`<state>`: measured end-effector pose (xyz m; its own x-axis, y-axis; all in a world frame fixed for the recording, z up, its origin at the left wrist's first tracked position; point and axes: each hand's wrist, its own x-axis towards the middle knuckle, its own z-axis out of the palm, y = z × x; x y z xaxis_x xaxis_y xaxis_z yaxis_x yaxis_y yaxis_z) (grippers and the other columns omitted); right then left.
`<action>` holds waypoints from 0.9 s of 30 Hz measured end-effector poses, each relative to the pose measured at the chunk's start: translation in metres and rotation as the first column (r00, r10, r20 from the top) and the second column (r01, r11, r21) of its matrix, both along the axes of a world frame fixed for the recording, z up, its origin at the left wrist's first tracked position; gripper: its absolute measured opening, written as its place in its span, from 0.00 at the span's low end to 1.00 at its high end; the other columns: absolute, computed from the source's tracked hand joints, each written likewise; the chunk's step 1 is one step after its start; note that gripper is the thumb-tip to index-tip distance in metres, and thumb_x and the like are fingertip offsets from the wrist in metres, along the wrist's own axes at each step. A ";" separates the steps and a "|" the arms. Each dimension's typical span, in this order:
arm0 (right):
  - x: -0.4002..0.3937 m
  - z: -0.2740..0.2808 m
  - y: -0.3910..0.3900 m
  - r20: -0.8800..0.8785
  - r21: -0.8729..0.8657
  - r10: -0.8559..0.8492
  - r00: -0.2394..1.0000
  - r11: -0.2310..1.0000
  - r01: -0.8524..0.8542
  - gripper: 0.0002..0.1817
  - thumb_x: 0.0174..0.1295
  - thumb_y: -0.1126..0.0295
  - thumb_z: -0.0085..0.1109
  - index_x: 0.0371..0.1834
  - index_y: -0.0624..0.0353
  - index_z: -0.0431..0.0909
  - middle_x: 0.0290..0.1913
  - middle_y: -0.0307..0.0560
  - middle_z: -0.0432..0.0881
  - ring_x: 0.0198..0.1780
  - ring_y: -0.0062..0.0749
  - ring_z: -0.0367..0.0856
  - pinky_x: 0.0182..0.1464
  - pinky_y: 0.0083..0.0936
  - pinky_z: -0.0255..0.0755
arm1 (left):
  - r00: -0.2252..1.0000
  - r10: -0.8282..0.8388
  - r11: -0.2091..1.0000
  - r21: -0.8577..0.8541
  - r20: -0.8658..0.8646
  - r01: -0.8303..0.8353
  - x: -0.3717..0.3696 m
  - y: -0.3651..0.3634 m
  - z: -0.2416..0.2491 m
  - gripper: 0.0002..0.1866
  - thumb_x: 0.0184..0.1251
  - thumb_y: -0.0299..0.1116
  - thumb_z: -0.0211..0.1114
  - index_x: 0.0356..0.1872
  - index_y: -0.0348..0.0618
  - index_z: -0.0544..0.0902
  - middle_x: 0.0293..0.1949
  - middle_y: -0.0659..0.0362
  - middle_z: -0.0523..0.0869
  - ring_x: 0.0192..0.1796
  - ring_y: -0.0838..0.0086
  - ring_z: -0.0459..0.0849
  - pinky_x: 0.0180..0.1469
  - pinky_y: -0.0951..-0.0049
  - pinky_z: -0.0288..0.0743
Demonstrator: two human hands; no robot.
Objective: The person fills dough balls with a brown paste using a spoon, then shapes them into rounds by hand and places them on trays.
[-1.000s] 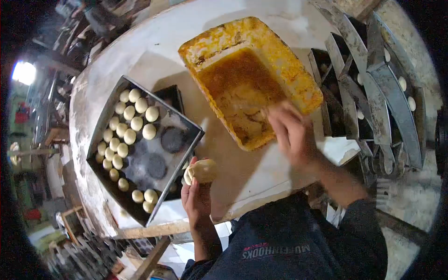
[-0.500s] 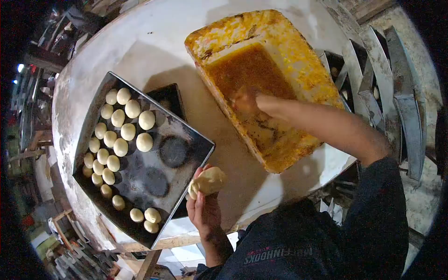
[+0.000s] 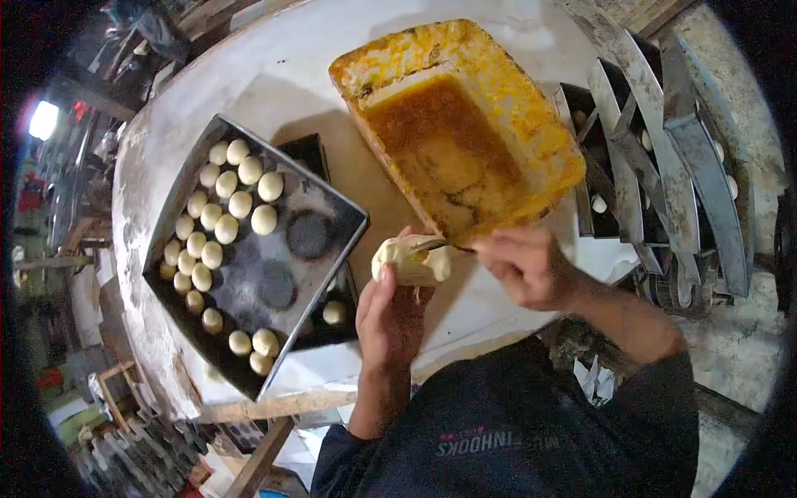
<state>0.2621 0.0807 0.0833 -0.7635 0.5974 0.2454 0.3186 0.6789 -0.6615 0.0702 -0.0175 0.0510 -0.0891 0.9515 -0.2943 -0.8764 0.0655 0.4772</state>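
My left hand holds a pale, soft piece of dough near the front of the table, fingers around its underside. A thin spoon-like tool is gripped in my right hand, which is closed; its tip meets the top of the dough. Just behind both hands stands a yellow-stained rectangular basin with a brown, grainy filling spread over its bottom. To the left, a dark metal tray carries several round dough balls, mostly along its left side.
The tray overlaps another dark pan beneath it, with a dough ball in its near part. Several metal trays lean at the right, some with dough balls inside. The pale worktable has a worn edge.
My right hand has come out of the basin toward me and now brings the tool to the dough. My left hand has moved right and up with the dough. The camera view has shifted.
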 end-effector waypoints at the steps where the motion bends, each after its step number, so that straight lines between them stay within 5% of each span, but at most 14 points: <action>1: 0.004 -0.013 -0.015 -0.010 -0.006 0.011 1.000 1.000 -0.011 0.13 0.60 0.74 0.55 0.46 0.68 0.79 0.27 0.46 0.76 0.26 0.35 0.76 0.31 0.29 0.72 | 0.996 -0.002 1.000 -0.005 0.084 0.002 0.006 -0.006 0.001 0.27 0.75 0.39 0.49 0.67 0.28 0.62 0.63 0.49 0.72 0.65 0.64 0.72 0.67 0.62 0.65; 6: 0.021 -0.114 -0.065 0.073 0.296 -0.067 0.995 0.954 0.043 0.31 0.46 0.85 0.53 0.60 0.70 0.71 0.36 0.54 0.72 0.37 0.46 0.75 0.39 0.34 0.74 | 0.997 0.079 0.984 -0.160 0.002 -0.078 0.013 -0.042 -0.050 0.24 0.76 0.38 0.51 0.63 0.28 0.68 0.59 0.49 0.76 0.61 0.63 0.76 0.63 0.62 0.70; 8: 0.029 -0.156 -0.072 0.055 0.252 -0.082 0.995 0.966 0.065 0.28 0.50 0.84 0.53 0.59 0.68 0.72 0.34 0.53 0.72 0.37 0.46 0.75 0.41 0.35 0.75 | 0.978 0.164 0.943 -0.271 -0.126 -0.193 0.015 -0.062 -0.080 0.23 0.75 0.37 0.53 0.62 0.28 0.69 0.58 0.49 0.77 0.60 0.62 0.77 0.63 0.61 0.71; 10: 0.036 -0.187 -0.071 0.298 -0.222 -0.244 0.923 0.923 0.315 0.23 0.56 0.79 0.55 0.58 0.63 0.74 0.38 0.54 0.75 0.39 0.49 0.76 0.44 0.39 0.74 | 0.957 0.274 0.927 -0.239 -0.097 -0.290 0.022 -0.074 -0.079 0.22 0.74 0.36 0.54 0.61 0.28 0.69 0.57 0.49 0.77 0.59 0.62 0.77 0.63 0.61 0.72; 12: 0.039 -0.183 -0.070 0.239 -0.243 -0.269 0.933 0.914 0.326 0.19 0.63 0.69 0.57 0.57 0.60 0.75 0.44 0.56 0.77 0.44 0.51 0.77 0.51 0.41 0.73 | 0.931 0.344 0.910 -0.201 -0.120 -0.362 0.031 -0.082 -0.066 0.23 0.75 0.36 0.53 0.62 0.29 0.69 0.57 0.50 0.77 0.58 0.62 0.78 0.62 0.62 0.73; 14: 0.035 -0.157 -0.073 0.130 0.464 -0.144 0.981 0.883 0.068 0.18 0.65 0.65 0.58 0.55 0.61 0.77 0.48 0.57 0.78 0.50 0.51 0.78 0.53 0.41 0.73 | 0.921 0.364 0.911 -0.153 -0.141 -0.384 0.049 -0.091 -0.053 0.23 0.75 0.36 0.53 0.64 0.31 0.68 0.57 0.50 0.77 0.57 0.63 0.79 0.60 0.64 0.74; 15: 0.030 -0.136 -0.085 -0.020 0.052 -0.210 0.977 0.976 0.211 0.17 0.64 0.65 0.60 0.52 0.66 0.79 0.47 0.58 0.77 0.49 0.50 0.79 0.50 0.38 0.76 | 0.923 0.332 0.926 -0.118 -0.194 -0.358 0.059 -0.094 -0.049 0.23 0.75 0.38 0.52 0.63 0.32 0.69 0.58 0.51 0.77 0.59 0.63 0.77 0.61 0.62 0.72; 16: 0.029 -0.113 -0.097 -0.033 0.061 -0.215 0.976 0.974 0.217 0.17 0.64 0.65 0.60 0.52 0.66 0.79 0.47 0.58 0.77 0.49 0.50 0.79 0.50 0.38 0.76 | 0.923 0.296 0.942 -0.083 -0.247 -0.324 0.072 -0.096 -0.046 0.23 0.74 0.39 0.52 0.63 0.34 0.69 0.59 0.52 0.76 0.61 0.63 0.76 0.62 0.61 0.71; 17: 0.033 -0.089 -0.108 -0.167 -0.218 -0.200 0.965 0.962 0.162 0.18 0.62 0.65 0.62 0.50 0.68 0.80 0.48 0.59 0.77 0.49 0.48 0.79 0.49 0.36 0.77 | 0.926 0.277 0.959 0.013 -0.255 -0.283 0.091 -0.099 -0.041 0.24 0.74 0.37 0.53 0.65 0.35 0.68 0.60 0.52 0.75 0.62 0.64 0.75 0.62 0.62 0.70; 18: 0.039 -0.067 -0.119 -0.297 -0.469 -0.221 0.929 0.881 0.060 0.20 0.61 0.65 0.64 0.49 0.71 0.80 0.49 0.59 0.76 0.48 0.47 0.80 0.48 0.34 0.77 | 0.854 0.219 0.969 0.006 -0.471 -0.245 0.113 -0.102 -0.036 0.27 0.74 0.33 0.52 0.71 0.37 0.60 0.59 0.54 0.75 0.59 0.67 0.75 0.61 0.65 0.70; 20: 0.059 -0.027 -0.140 -0.347 -0.219 -0.167 0.923 0.971 0.093 0.24 0.56 0.64 0.68 0.49 0.74 0.78 0.49 0.59 0.75 0.44 0.43 0.82 0.46 0.30 0.77 | 0.447 0.297 0.953 0.234 -0.844 -0.192 0.150 -0.108 -0.054 0.32 0.72 0.31 0.52 0.73 0.38 0.51 0.62 0.53 0.70 0.61 0.66 0.72 0.63 0.65 0.67; 22: 0.079 -0.007 -0.161 -0.282 0.017 -0.196 0.939 0.978 0.209 0.21 0.54 0.67 0.68 0.46 0.74 0.77 0.49 0.55 0.75 0.41 0.43 0.83 0.43 0.26 0.78 | 0.265 0.317 0.948 0.312 -0.911 -0.063 0.176 -0.118 -0.053 0.37 0.70 0.31 0.54 0.74 0.37 0.45 0.66 0.48 0.64 0.65 0.63 0.68 0.66 0.63 0.62; 25: 0.112 0.016 -0.186 -0.323 0.146 -0.252 0.912 0.939 0.312 0.17 0.56 0.70 0.67 0.44 0.72 0.79 0.46 0.53 0.77 0.41 0.41 0.82 0.43 0.26 0.77 | 0.481 0.354 0.935 0.299 -0.802 -0.190 0.226 -0.154 0.017 0.37 0.71 0.35 0.50 0.74 0.33 0.43 0.70 0.47 0.61 0.69 0.62 0.64 0.71 0.65 0.54; 27: 0.138 0.034 -0.199 -0.422 0.293 -0.053 0.905 0.937 0.192 0.11 0.56 0.71 0.65 0.38 0.68 0.79 0.43 0.49 0.77 0.42 0.41 0.81 0.42 0.30 0.77 | 0.735 0.420 0.893 0.387 -0.533 -0.230 0.230 -0.174 0.022 0.41 0.70 0.46 0.56 0.74 0.34 0.48 0.68 0.47 0.64 0.68 0.62 0.66 0.71 0.63 0.56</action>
